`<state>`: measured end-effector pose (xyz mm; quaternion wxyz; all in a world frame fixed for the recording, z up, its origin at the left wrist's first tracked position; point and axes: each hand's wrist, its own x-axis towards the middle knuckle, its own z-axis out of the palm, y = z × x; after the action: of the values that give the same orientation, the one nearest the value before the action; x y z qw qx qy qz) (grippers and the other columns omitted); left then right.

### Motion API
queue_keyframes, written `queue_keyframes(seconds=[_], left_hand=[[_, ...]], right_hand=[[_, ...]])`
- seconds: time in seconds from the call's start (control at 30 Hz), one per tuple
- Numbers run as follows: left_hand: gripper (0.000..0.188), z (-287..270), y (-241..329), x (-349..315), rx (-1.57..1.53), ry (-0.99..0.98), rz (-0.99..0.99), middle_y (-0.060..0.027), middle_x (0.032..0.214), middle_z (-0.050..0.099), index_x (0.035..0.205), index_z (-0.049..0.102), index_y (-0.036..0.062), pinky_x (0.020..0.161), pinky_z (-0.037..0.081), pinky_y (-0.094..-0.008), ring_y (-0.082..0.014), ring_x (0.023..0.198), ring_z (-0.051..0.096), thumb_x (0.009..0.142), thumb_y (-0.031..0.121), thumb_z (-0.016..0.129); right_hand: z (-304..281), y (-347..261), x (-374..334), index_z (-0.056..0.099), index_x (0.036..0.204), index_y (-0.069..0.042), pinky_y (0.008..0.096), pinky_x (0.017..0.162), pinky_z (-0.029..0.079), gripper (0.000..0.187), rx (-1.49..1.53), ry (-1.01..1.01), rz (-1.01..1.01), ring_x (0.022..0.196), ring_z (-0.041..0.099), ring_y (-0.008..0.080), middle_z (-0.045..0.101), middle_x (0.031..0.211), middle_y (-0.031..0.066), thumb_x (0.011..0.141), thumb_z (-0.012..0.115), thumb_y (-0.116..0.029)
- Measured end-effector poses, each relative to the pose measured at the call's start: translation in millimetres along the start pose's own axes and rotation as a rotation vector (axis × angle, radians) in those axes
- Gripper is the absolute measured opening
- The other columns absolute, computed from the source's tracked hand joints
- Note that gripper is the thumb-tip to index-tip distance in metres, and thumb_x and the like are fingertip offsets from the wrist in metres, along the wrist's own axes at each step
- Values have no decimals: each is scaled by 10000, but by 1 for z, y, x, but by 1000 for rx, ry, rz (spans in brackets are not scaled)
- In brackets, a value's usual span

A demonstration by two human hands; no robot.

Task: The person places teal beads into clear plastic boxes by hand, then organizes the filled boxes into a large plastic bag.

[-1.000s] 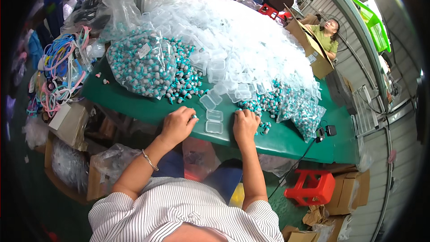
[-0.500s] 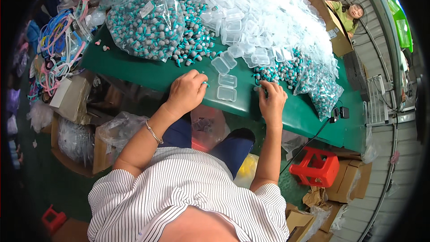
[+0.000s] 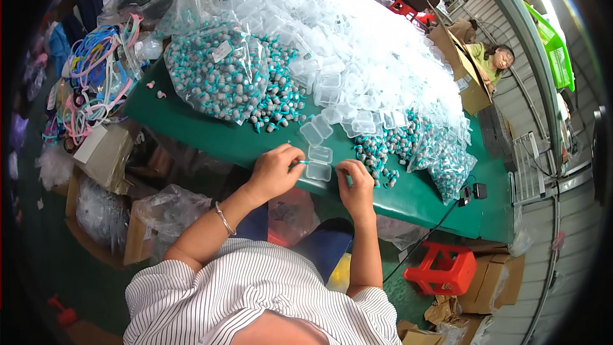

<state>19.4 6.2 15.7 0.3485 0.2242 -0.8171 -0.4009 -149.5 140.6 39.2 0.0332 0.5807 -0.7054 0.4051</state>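
My left hand (image 3: 278,171) is closed in a pinch on a small teal piece (image 3: 302,162), just left of a clear plastic case (image 3: 318,171) at the table's near edge. My right hand (image 3: 355,185) is on the other side of that case, fingers curled together; whatever they hold, if anything, is hidden. Beyond the case sit more open clear cases (image 3: 311,134). Loose grey-and-teal plug-shaped pieces (image 3: 372,151) lie just beyond my right hand. Another loose pile (image 3: 278,110) spills beside a large clear bag (image 3: 217,73) full of them.
A big heap of clear cases (image 3: 377,51) covers the far part of the green table (image 3: 415,201). On the right lie a smaller filled bag (image 3: 447,176) and a black adapter (image 3: 479,190) with a cable. A red stool (image 3: 444,269) stands below. Another person (image 3: 488,61) sits beyond a carton.
My hands have come closer together: the right moved left from the loose pieces toward the near case, and the left moved in toward it. The whole view has shifted with my head.
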Motion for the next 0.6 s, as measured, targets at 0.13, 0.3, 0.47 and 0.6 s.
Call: queue_keyframes(seconds=[0.13, 0.3, 0.47, 0.6], left_hand=[[125, 20, 3, 3, 9, 9, 88, -99, 806, 611, 884, 640, 39, 629, 497, -376, -269, 701, 623, 794, 100, 703], [124, 29, 1, 7, 166, -12, 109, -107, 865, 611, 870, 640, 48, 701, 506, -410, -304, 810, 631, 775, 96, 704], [170, 28, 6, 9, 186, -15, 83, -119, 884, 604, 929, 625, 39, 725, 508, -424, -328, 836, 627, 783, 98, 689], [341, 23, 8, 9, 199, -64, 65, -136, 934, 584, 1074, 605, 34, 761, 504, -439, -335, 880, 618, 772, 151, 711]], right_hand=[[12, -4, 2, 625, 922, -6, 394, 712, 514, 163, -3, -7, -87, 822, 634, 331, 651, 930, 147, 790, 637, 88], [18, -8, 10, 634, 900, -10, 402, 737, 506, 182, -64, -62, -140, 860, 614, 333, 649, 933, 134, 752, 662, 91], [14, -9, 14, 629, 940, -22, 422, 755, 509, 210, -130, -135, -243, 871, 614, 333, 656, 946, 128, 748, 626, 62], [15, -4, 9, 630, 970, -18, 425, 762, 507, 235, -25, -115, -242, 876, 615, 338, 657, 953, 132, 762, 603, 87]])
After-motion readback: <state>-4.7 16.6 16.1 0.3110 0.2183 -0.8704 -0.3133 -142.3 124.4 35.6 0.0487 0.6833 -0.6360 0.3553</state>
